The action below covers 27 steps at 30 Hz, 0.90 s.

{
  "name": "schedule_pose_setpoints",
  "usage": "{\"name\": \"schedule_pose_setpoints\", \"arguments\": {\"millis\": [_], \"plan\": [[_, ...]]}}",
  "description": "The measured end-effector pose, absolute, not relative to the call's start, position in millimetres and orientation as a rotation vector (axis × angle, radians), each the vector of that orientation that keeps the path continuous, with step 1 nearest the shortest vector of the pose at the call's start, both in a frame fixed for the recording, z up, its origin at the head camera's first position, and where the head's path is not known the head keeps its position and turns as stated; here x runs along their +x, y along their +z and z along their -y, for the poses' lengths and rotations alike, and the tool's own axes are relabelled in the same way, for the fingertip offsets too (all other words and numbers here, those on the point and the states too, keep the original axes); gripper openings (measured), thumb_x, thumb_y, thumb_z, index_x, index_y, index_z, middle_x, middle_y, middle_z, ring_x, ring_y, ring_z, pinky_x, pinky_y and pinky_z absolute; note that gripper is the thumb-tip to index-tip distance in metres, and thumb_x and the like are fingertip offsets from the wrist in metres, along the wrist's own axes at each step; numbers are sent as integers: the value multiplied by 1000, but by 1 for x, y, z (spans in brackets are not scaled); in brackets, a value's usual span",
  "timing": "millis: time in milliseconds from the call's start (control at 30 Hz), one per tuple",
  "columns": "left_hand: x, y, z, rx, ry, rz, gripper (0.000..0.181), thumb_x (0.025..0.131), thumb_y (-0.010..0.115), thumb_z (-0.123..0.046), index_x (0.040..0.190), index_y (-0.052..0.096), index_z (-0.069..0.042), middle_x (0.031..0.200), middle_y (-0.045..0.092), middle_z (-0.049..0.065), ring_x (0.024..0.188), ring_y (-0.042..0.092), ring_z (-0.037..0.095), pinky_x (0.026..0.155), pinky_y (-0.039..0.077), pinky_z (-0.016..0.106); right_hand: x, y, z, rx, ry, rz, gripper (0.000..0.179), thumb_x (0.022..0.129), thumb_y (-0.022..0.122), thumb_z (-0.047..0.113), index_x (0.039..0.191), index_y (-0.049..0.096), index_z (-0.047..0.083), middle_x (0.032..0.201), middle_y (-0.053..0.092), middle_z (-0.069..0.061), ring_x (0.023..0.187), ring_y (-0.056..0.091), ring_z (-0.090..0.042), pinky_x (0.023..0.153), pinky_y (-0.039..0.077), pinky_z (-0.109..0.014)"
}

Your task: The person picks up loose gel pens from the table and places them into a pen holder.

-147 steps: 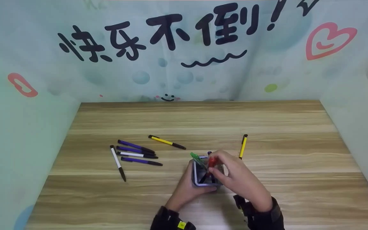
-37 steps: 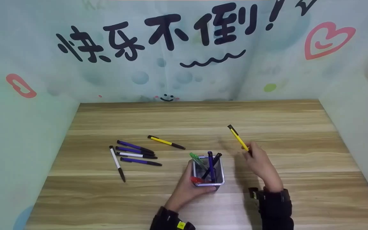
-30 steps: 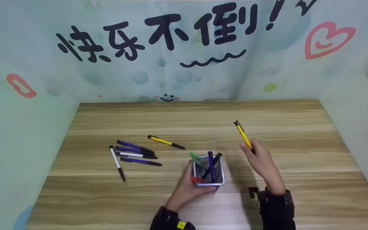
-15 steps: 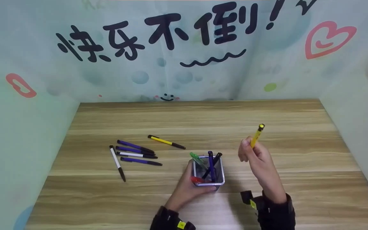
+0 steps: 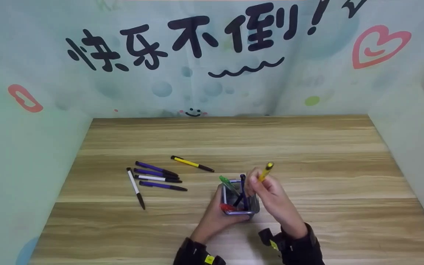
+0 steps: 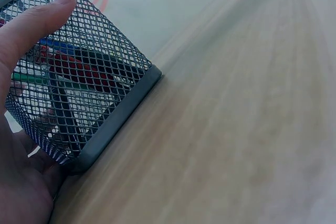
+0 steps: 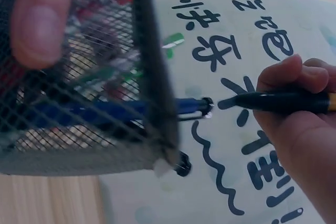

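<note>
Pinching a yellow pen, thumb against fingers, the right hand is at lower right of centre in the head view. Pen's dark tip, per right wrist view, points at the holder, apart from it. Left hand, lower centre, curls round the mesh pen holder, which stands upright. Inside: green pen, blue pen, red pen, dark pen. Left of centre, on the tabletop: three blue pens, two white pens. Second yellow pen lies near them, to their upper right.
</note>
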State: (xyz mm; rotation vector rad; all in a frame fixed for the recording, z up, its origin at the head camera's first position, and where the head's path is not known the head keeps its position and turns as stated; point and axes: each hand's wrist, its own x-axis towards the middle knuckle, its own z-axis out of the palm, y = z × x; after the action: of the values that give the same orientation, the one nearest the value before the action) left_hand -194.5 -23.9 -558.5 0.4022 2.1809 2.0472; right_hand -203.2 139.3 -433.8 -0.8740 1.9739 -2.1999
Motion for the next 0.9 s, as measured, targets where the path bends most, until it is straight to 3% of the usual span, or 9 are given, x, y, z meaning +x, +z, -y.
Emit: {"name": "schedule_pose_setpoints", "arguments": {"millis": [267,633,767,900], "plan": [[-195,-561,23,444,2070,-2202,89,62,86,-18,135,35,-19,128,53,1,118,50,18,105,37,34,-204,-438,-137,-850,-2069,-2040,29,99,38,7,72,40,-3,66,39,-14,61,42,-26,56,41,-29],[-193,-559,24,405,2056,-2176,88,64,85,-26,135,34,-28,126,53,-3,115,53,15,103,40,33,-213,-456,-128,-747,-1772,-2104,34,101,35,13,71,41,-3,60,36,3,54,34,-7,51,31,-18],[-194,-559,24,420,2061,-2159,87,64,85,-27,134,34,-31,129,51,-5,117,52,14,104,39,33,-214,-459,-128,-720,-1777,-2164,29,100,37,13,79,49,-1,64,43,2,58,41,-5,54,35,-18],[-195,-560,24,443,2060,-2178,89,64,85,-27,137,33,-26,133,48,-5,122,48,14,107,36,36,-215,-457,-131,-607,-1882,-2158,22,98,45,16,88,54,-1,74,53,-3,70,51,-10,66,44,-23]]}}
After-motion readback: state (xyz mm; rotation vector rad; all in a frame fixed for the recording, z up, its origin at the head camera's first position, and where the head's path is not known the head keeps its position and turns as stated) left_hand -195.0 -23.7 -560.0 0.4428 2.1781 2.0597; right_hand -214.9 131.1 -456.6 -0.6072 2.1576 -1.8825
